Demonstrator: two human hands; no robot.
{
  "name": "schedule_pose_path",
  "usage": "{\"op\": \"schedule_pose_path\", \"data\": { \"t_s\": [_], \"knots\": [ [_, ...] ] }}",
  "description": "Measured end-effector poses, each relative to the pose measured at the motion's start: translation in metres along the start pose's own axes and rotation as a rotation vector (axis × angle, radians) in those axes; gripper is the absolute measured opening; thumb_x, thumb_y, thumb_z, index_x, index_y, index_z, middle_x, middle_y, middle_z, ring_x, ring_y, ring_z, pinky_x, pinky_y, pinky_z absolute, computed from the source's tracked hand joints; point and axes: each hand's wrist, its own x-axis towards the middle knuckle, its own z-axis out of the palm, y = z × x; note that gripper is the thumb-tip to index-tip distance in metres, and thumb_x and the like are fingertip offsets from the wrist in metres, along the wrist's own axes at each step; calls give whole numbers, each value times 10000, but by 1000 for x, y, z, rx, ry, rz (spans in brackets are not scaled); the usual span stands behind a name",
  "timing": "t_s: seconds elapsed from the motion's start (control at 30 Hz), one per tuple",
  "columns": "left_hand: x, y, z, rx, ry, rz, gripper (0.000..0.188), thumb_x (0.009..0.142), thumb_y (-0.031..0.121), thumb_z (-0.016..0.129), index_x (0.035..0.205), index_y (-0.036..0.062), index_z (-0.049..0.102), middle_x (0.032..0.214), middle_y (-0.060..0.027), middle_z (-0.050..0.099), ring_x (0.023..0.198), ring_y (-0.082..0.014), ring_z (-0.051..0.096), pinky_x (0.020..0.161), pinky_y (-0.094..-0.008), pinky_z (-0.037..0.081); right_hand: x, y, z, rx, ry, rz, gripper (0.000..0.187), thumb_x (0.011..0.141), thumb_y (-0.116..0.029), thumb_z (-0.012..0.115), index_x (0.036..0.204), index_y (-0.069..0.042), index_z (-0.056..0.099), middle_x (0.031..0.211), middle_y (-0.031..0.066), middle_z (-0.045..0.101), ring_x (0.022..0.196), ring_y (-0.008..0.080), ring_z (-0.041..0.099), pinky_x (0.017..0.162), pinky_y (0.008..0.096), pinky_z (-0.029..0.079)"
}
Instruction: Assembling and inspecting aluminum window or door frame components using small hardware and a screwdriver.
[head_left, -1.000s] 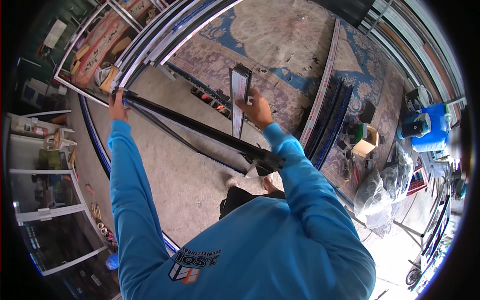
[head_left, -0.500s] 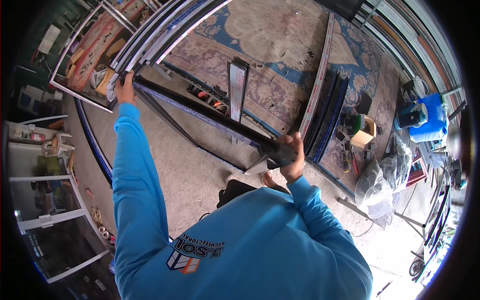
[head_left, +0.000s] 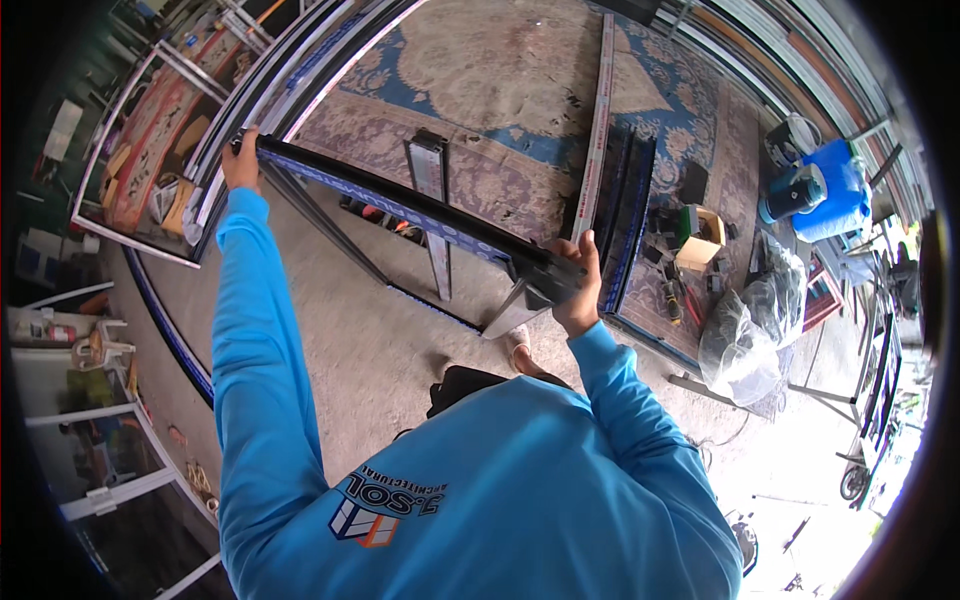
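Between my hands hangs a black aluminium frame (head_left: 385,200), its top bar slanting down from left to right, with blue printed film along one side. My left hand (head_left: 242,163) is closed around the far left corner. At the near right corner my right hand (head_left: 580,285) grips the frame, thumb up, the other fingers partly hidden behind it. The frame's lower bars reach down close to the concrete floor by my foot. Through and behind the frame stands an upright profile piece (head_left: 430,180) with a pale printed face.
A patterned carpet (head_left: 480,70) lies ahead, with a long pale profile (head_left: 598,120) and dark blue-filmed profiles (head_left: 632,200) on the right. Farther right are an open cardboard box (head_left: 702,240), hand tools, a blue jug (head_left: 835,195) and clear plastic wrap (head_left: 745,340). Stacked frames (head_left: 310,60) stand left.
The frame has tilted in my hands, so more of its blue-filmed side shows. Both hands still hold its corners. The surroundings have shifted leftward in view.
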Motion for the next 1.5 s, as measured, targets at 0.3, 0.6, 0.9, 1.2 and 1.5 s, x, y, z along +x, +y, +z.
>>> {"op": "schedule_pose_path", "data": {
  "t_s": [0.3,0.6,0.9,1.2,1.5],
  "knots": [
    [56,-39,27,-53,-75,49,775,739,483,727,1234,-87,548,1180,-203,613,1072,-304,584,936,-359,427,32,-12,10,-261,316,-243,540,966,-550,434,818,-53,589,773,3,556,699,116,518,680,262,433],
    [120,-65,51,25,-233,157,461,760,322,745,1045,-31,668,952,-122,665,797,-232,634,707,-357,523,-4,-13,-39,-455,276,-283,639,980,-541,381,1135,36,607,1068,109,657,997,208,602,909,348,432],
    [48,-28,38,-440,-247,-160,525,858,424,615,1130,-25,631,1094,-129,648,924,-250,647,827,-371,521,-163,37,-105,-723,559,-217,546,991,-466,437,1054,43,626,956,103,667,834,181,616,740,302,469],
    [-92,-191,-11,-85,-214,-49,567,909,388,556,1289,-32,529,1338,-158,525,1220,-266,498,1054,-369,350,-228,40,-116,-992,768,118,391,926,-318,573,1130,12,619,968,98,680,859,169,659,723,302,511],
    [-358,-329,-125,428,-1249,-269,335,922,301,566,1041,3,661,979,-133,672,884,-191,612,750,-370,493,-121,-55,-214,-1553,567,-174,279,829,-275,640,985,-47,679,936,182,682,906,359,651,776,410,511]
  ]
}}
